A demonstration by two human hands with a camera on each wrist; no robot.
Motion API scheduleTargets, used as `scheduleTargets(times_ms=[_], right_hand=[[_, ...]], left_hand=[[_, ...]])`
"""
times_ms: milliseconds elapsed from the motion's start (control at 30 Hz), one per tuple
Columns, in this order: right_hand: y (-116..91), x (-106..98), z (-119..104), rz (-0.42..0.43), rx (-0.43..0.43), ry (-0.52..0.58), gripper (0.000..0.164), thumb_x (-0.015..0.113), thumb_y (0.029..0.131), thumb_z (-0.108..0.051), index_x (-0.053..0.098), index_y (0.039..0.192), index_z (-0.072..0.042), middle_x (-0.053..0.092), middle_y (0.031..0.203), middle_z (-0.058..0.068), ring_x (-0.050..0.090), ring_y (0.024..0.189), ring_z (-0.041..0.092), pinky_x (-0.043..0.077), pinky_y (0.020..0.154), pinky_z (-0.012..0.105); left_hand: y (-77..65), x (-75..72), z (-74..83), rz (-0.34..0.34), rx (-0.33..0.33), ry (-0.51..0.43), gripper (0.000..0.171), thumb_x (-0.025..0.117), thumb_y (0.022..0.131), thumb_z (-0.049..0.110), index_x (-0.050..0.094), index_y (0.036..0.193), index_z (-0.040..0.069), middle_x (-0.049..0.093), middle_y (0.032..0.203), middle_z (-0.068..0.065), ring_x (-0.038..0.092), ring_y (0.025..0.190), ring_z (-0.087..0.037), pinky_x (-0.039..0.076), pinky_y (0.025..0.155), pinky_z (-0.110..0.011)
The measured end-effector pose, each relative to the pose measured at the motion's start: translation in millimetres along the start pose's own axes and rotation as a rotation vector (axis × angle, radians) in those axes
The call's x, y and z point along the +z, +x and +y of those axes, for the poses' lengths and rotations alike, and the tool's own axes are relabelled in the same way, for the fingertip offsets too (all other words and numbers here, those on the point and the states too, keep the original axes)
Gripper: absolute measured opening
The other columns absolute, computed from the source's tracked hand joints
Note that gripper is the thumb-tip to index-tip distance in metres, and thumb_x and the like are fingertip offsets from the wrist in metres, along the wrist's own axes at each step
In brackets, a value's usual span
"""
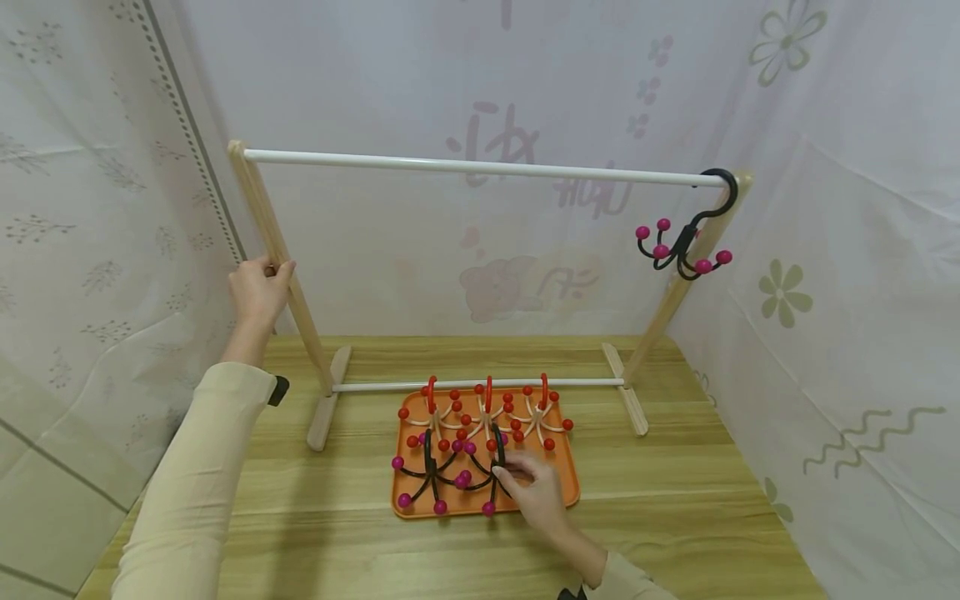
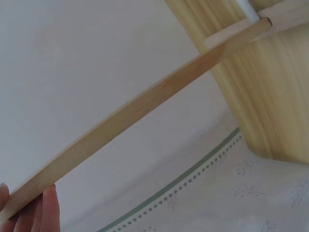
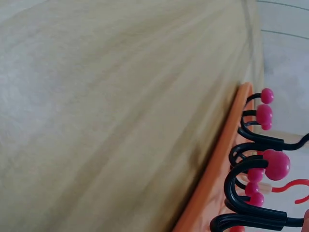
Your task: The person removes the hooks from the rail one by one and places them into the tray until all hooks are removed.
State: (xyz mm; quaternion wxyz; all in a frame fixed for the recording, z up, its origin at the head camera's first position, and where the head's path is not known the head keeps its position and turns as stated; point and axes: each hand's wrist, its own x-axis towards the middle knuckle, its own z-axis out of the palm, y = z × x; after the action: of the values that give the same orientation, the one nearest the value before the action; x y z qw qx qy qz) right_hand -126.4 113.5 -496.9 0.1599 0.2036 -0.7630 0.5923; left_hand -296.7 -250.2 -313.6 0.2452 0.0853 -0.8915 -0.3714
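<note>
My left hand (image 1: 258,290) holds the left wooden post (image 1: 302,312) of a hanging rack about midway up. In the left wrist view its fingertips (image 2: 50,210) wrap the post's edge. Over an orange tray (image 1: 567,482), my right hand (image 1: 536,493) pinches the stem of a black multi-arm hanger (image 1: 500,446) tipped with magenta balls. Beside it in the tray lies a matching black hanger (image 1: 430,468). Behind these stand several cream hangers with red hooks (image 1: 489,393) and red balls. One more black hanger (image 1: 686,242) hangs near the right end of the white top rail (image 1: 480,167).
A lower white bar (image 1: 375,387) joins the rack's wooden feet (image 1: 625,390) just behind the tray. All of it stands on a wood-grain table (image 1: 660,517). Patterned curtains (image 1: 825,275) enclose the back and sides.
</note>
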Motion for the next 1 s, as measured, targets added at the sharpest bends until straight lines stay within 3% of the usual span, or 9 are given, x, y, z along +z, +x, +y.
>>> scheduleTargets(times_ms=[200,333,600,800,933,1000], right_hand=[[-6,8,23,0.002,0.048,0.001,0.013,0.065,0.079,-0.006,0.065,0.090,0.001,0.063,0.088,0.009,0.062,0.074,0.020,0.050,0.062,0.033],[-7,14,25,0.029,0.065,0.002,0.010,0.066,0.079,-0.009,0.066,0.088,-0.005,0.064,0.087,0.007,0.062,0.074,0.017,0.050,0.062,0.032],[-5,19,15,0.063,0.047,-0.014,0.012,0.065,0.077,0.004,0.064,0.088,-0.001,0.063,0.085,0.010,0.062,0.072,0.023,0.050,0.062,0.033],[-5,20,33,0.054,0.032,-0.065,0.011,0.065,0.080,-0.010,0.065,0.091,-0.010,0.064,0.087,0.006,0.062,0.073,0.013,0.049,0.061,0.027],[-5,21,38,0.060,-0.011,-0.085,0.011,0.065,0.081,-0.013,0.065,0.091,-0.009,0.063,0.087,0.003,0.061,0.071,0.012,0.050,0.059,0.027],[-4,20,36,0.064,0.009,-0.080,0.014,0.066,0.080,-0.015,0.065,0.093,-0.008,0.063,0.085,0.002,0.061,0.070,0.011,0.049,0.059,0.026]], left_hand=[[1.0,0.1,-0.4,0.000,-0.002,-0.002,0.033,0.047,0.091,0.025,0.056,0.077,-0.004,0.059,0.082,-0.023,0.043,0.052,-0.013,0.033,0.041,-0.021],[1.4,-0.4,-0.5,-0.011,-0.015,0.014,0.034,0.046,0.092,0.027,0.055,0.079,-0.003,0.060,0.087,-0.024,0.044,0.056,-0.015,0.034,0.043,-0.021],[1.4,-0.4,-0.2,-0.015,-0.019,0.014,0.034,0.046,0.091,0.027,0.055,0.078,-0.003,0.060,0.088,-0.024,0.044,0.057,-0.015,0.034,0.043,-0.021],[1.4,0.2,-0.8,-0.015,-0.010,0.020,0.033,0.046,0.092,0.026,0.055,0.080,-0.003,0.060,0.087,-0.023,0.044,0.057,-0.016,0.034,0.043,-0.022],[0.8,0.9,-1.3,-0.013,-0.004,0.022,0.032,0.046,0.092,0.026,0.056,0.082,-0.003,0.060,0.085,-0.022,0.043,0.055,-0.016,0.033,0.043,-0.023],[0.7,1.2,-1.7,-0.013,-0.004,0.019,0.032,0.046,0.092,0.026,0.056,0.082,-0.003,0.059,0.085,-0.022,0.043,0.055,-0.016,0.033,0.043,-0.022]])
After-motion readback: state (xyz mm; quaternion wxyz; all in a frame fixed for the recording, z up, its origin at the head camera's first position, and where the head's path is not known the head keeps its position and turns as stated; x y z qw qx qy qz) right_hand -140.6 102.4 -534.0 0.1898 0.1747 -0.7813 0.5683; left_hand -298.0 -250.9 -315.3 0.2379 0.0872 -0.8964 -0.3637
